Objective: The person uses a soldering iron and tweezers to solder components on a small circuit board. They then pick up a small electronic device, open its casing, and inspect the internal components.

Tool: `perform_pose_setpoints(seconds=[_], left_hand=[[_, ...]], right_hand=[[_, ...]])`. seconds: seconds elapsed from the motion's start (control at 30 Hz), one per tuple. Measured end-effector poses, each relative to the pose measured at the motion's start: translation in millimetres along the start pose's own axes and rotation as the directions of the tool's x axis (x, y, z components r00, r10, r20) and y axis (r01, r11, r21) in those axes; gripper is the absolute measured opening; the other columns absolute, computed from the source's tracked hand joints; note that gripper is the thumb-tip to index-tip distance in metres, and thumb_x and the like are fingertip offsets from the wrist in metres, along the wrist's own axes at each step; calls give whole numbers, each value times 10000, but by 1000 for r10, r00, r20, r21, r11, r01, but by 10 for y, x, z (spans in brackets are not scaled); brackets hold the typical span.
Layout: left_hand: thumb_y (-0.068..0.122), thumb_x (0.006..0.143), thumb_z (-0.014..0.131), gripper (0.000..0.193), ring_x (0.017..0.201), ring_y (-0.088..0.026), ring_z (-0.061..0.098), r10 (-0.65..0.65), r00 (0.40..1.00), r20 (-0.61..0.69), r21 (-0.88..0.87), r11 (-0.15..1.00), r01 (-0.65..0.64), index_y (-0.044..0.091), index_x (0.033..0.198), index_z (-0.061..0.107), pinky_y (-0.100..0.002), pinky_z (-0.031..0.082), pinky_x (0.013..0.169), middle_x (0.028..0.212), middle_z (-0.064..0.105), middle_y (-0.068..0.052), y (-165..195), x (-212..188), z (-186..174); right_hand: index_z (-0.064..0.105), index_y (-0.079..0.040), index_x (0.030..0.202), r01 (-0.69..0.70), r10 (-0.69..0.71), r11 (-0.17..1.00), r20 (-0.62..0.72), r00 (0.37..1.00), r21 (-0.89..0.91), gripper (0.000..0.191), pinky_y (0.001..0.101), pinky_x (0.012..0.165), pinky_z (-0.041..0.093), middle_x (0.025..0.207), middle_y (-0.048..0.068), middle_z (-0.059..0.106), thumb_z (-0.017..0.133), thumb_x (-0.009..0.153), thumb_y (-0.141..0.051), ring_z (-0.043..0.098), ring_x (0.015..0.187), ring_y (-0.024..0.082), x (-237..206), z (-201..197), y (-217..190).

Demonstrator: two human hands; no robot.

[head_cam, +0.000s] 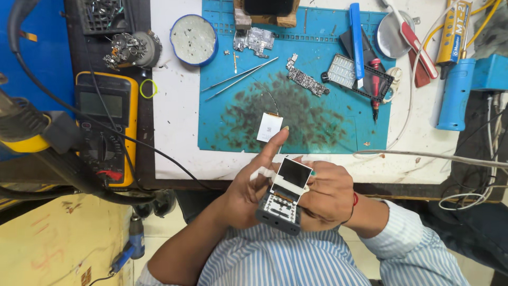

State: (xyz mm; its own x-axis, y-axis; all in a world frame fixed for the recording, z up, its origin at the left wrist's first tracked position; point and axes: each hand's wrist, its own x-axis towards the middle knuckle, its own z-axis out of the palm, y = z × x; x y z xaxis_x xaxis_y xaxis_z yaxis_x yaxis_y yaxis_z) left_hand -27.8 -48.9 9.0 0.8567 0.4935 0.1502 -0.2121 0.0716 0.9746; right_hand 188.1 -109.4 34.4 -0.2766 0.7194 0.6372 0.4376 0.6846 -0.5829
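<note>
Phone: small opened handset (280, 209), dark body with its inner frame bared, held above the person's lap just in front of the surface (174, 132) edge.
Screen: small square display (294, 173), tilted up off the top of the handset and joined to it at its lower edge.
Left hand: left hand (248, 185) beside the handset on its left, fingers (275, 143) partly spread, forefinger stretched up toward the mat; a white strip lies across the thumb. Whether it grips the handset cannot be told.
Right hand: right hand (328, 193) wrapped around the handset's right side, fingers closed on it.
Mat: blue work mat (222, 122), darkly stained in the middle, with a small white square part (269, 127) just beyond the forefinger tip.
Tools: tweezers (238, 78), a circuit board strip (307, 80), a red-handled screwdriver (375, 87).
Left edge: yellow multimeter (106, 127), well apart from the hands.
</note>
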Motion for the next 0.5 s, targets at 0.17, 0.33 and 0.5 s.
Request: perform_pose_setpoints(seconds=[0.17,0.33,0.5], left_hand=[[153,923,853,1149,1607,-294,324,76,997,-18,-80,994,-77,103,1670,-18,-462,235,1348,1697,308,-194,188,113,-99],[180,888,848,678,1598,-350,310,236,972,12,427,878,-218,202,1421,430,-528,231,1344,1678,335,-141,398,81,-193],[164,861,824,202,1566,-365,347,201,970,138,605,758,-244,222,1024,719,-592,214,1353,1572,454,-87,519,-1,-208]], right_hand=[[708,15,841,121,-105,985,125,987,-126,252,456,870,604,979,205,734,764,782,-224,745,947,361,86,-166,-20],[744,44,923,219,-175,945,192,966,-243,245,452,912,600,1065,222,724,766,845,-187,721,1072,366,116,-226,-110],[723,-41,882,258,-213,951,242,946,-172,179,461,907,596,1086,225,739,719,817,-208,717,1083,354,69,-231,-80]])
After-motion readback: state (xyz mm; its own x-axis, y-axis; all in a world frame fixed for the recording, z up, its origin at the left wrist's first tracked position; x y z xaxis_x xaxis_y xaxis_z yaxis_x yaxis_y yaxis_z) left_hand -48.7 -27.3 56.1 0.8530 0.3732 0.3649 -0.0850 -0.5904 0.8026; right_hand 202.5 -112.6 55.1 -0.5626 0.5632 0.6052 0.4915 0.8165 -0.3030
